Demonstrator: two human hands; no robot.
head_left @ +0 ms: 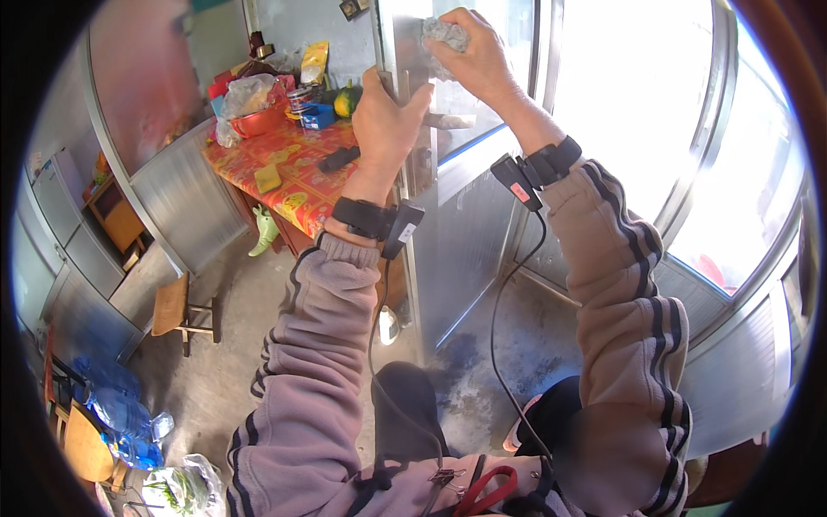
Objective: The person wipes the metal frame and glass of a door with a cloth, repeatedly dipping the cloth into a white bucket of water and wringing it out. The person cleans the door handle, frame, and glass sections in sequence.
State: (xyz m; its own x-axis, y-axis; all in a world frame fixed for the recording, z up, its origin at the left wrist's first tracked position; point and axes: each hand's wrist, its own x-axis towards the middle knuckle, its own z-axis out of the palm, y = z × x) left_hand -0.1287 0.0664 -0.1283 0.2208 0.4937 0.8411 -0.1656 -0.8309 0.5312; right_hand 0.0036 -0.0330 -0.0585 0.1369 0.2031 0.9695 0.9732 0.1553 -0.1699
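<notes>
A metal-framed door (466, 207) with a glass upper part stands upright in front of me. My left hand (385, 121) grips the door's edge, its thumb stretched toward the lock side and its other fingers mostly hidden. Higher up, my right hand (482, 56) is closed on a crumpled grey rag (445, 34), which it holds against the upper part of the door frame. Just below and between the hands, a door handle (451, 121) sticks out to the right. Both wrists wear black straps with small boxes and cables.
Left of the door stands a table with a red patterned cloth (297, 177), carrying a red basin (258, 121), a blue box (317, 116) and a yellow cloth (268, 178). A wooden stool (183, 310) and blue-tinted water bottles (125, 414) are on the floor. Bright windows (633, 95) fill the right.
</notes>
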